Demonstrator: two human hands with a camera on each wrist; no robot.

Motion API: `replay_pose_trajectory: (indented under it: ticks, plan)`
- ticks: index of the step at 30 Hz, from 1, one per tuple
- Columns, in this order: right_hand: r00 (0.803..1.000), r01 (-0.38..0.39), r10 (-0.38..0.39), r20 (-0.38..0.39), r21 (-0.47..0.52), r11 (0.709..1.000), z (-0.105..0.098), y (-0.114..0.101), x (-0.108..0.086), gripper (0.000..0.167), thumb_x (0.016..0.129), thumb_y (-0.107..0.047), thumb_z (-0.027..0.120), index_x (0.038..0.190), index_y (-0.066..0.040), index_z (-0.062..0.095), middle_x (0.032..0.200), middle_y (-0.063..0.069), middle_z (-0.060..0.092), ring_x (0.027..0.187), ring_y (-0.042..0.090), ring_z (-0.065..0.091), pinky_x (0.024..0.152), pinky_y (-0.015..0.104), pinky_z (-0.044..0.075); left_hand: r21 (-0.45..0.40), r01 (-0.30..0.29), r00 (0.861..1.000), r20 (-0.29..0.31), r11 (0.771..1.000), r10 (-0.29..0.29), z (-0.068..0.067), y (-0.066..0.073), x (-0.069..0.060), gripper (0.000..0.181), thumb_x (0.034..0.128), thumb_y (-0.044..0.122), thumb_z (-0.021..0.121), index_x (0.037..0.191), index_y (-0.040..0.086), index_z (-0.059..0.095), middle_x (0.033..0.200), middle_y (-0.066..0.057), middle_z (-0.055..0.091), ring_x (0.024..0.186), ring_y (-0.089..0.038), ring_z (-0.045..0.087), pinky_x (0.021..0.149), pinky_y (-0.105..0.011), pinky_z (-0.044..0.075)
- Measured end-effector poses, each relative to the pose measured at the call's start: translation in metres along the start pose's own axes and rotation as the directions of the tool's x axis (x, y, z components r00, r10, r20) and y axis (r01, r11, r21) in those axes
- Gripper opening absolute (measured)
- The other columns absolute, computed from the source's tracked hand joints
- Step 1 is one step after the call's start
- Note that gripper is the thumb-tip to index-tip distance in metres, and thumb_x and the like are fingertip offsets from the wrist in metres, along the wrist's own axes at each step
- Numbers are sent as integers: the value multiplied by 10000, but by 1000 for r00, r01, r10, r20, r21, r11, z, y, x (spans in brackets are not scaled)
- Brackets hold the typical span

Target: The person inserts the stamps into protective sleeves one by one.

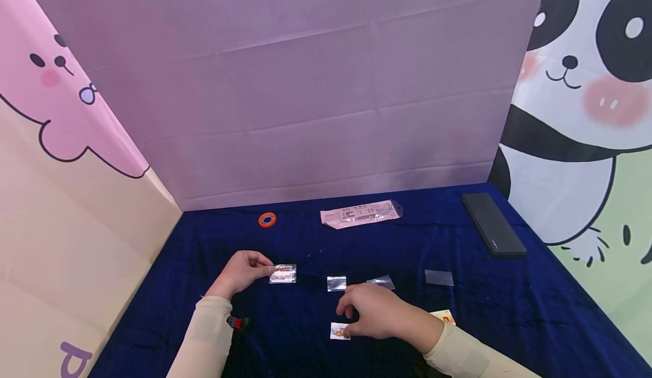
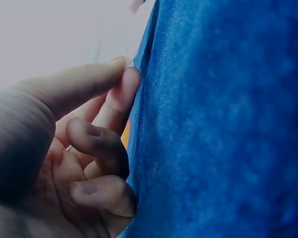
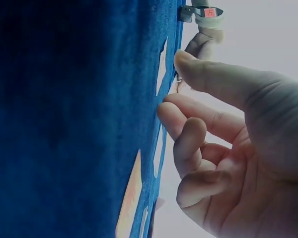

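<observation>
My left hand pinches the left edge of a shiny clear packet with a printed card inside. In the left wrist view, the thumb and index fingertips of my left hand meet on its edge, just above the cloth. My right hand hovers over a small printed card, its thumb by the card's right side. The right wrist view shows that card lying on the cloth, and my right hand with thumb and index finger apart and the other fingers loosely bent.
A silvery square and clear sleeves lie on the blue cloth. A yellowish card lies partly behind my right forearm. Farther back are an orange tape roll, a pink package and a dark case.
</observation>
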State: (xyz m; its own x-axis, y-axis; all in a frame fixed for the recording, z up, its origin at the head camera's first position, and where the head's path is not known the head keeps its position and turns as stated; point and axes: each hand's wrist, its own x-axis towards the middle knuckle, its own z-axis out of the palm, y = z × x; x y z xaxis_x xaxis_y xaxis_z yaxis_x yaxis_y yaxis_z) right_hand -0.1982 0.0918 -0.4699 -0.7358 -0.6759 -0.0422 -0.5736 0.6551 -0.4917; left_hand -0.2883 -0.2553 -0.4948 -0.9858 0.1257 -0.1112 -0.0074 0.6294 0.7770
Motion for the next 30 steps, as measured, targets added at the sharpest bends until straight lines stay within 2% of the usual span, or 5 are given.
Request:
replay_pose_trajectory:
  ticks: [9,17,25,30]
  plan:
    - [1000,13,-14,-16,-44,999,5,0,-1,305,769,-342,925,1005,-248,756,845,-190,550,770,-11,509,724,286,455,42,-7,1000,-17,999,8,1,-1,2,75,910,201,840,911,142,795,879,-9,698,818,-218,605,811,-402,504]
    - [1000,0,0,4,-18,1000,6,-1,-1,292,779,-281,929,1005,-256,746,847,-178,548,743,-3,498,697,279,436,52,13,1000,-10,999,-13,3,-4,4,68,908,148,832,956,153,783,875,-11,709,796,-212,624,802,-401,520]
    - [1000,-1,0,19,36,999,5,-3,-1,234,787,-214,919,893,-282,722,794,-189,568,711,-8,505,656,260,422,64,10,1000,-2,998,-10,2,-4,3,70,918,156,821,976,148,783,888,-17,704,805,-214,617,791,-387,510]
    - [1000,-8,7,15,45,999,5,-4,-1,167,850,-175,856,842,-272,720,756,-192,560,666,-3,513,612,255,425,66,4,1000,-7,998,-3,2,-4,3,62,932,178,811,981,153,783,894,-13,701,814,-213,612,798,-394,505]
